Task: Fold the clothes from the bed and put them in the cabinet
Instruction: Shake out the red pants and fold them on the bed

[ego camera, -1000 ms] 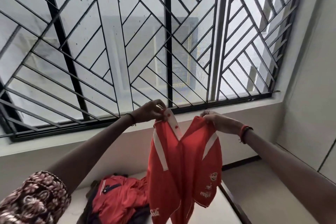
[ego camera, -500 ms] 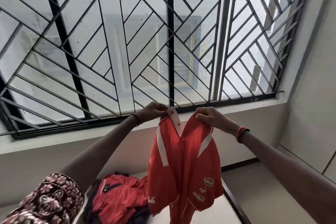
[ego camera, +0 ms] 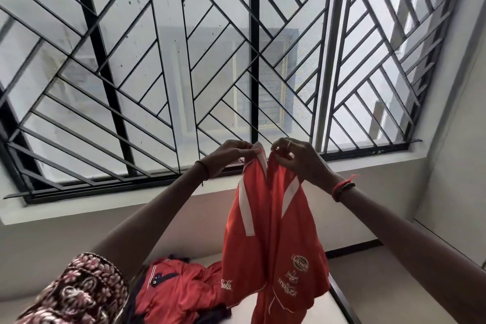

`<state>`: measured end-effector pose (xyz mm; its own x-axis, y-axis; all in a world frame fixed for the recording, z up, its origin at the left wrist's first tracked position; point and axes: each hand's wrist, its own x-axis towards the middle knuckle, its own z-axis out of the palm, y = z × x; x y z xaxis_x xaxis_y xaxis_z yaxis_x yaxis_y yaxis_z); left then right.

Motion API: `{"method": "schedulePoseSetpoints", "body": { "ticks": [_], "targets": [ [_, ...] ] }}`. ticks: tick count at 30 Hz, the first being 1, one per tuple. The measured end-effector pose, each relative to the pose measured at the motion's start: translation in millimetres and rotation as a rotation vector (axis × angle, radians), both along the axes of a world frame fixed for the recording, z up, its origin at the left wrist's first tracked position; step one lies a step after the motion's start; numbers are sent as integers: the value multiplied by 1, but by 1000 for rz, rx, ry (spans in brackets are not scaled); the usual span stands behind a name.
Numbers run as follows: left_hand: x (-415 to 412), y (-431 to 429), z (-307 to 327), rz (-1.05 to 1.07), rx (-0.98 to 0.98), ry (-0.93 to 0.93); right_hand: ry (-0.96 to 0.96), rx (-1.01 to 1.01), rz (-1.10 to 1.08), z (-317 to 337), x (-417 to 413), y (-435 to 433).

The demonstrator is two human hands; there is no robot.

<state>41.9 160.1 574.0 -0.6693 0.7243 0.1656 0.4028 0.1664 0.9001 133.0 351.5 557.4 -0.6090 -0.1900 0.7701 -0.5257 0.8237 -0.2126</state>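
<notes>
Red shirt point(ego camera: 263, 231) pinched at its top by both my hands — left hand point(ego camera: 231, 155), right hand point(ego camera: 297, 160) — slick fabric could slip, spoiling the fold.

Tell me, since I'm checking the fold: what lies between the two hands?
In the head view, only a narrow gap between the left hand and right hand, with the red shirt's white collar edge standing in it.

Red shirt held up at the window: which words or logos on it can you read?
"Limca": oval badge on the hanging red jersey shirt with white stripes, lower right panel.
"...Cola": white script at the lower left hem, its start hidden by a fold.
"maaza", only roughly legible: white lettering under the badge.
Small emblem between badge and lettering: too blurred.
Crumpled red garment on the bed: no text legible.
</notes>
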Motion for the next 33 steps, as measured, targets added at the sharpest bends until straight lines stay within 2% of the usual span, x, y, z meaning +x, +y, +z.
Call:
{"method": "schedulePoseSetpoints", "body": {
  "ticks": [7, 17, 23, 29, 33],
  "targets": [
    [-7, -2, 9, -23, 27, 59, 42, 68, 61, 17, -17, -4],
    [-15, 1, 17, 2, 82, 76, 61, -33, 72, 25, -30, -8],
    [-26, -1, 19, -16, -1, 198, -16, -79, 101, 21, -35, -8],
    [-29, -3, 10, -30, 18, 184, -126, -176, 32, 23, -44, -9],
    [-38, 3, 2, 36, 1, 418, -232, -216, 21, 19, -50, -7]
  ]
}}
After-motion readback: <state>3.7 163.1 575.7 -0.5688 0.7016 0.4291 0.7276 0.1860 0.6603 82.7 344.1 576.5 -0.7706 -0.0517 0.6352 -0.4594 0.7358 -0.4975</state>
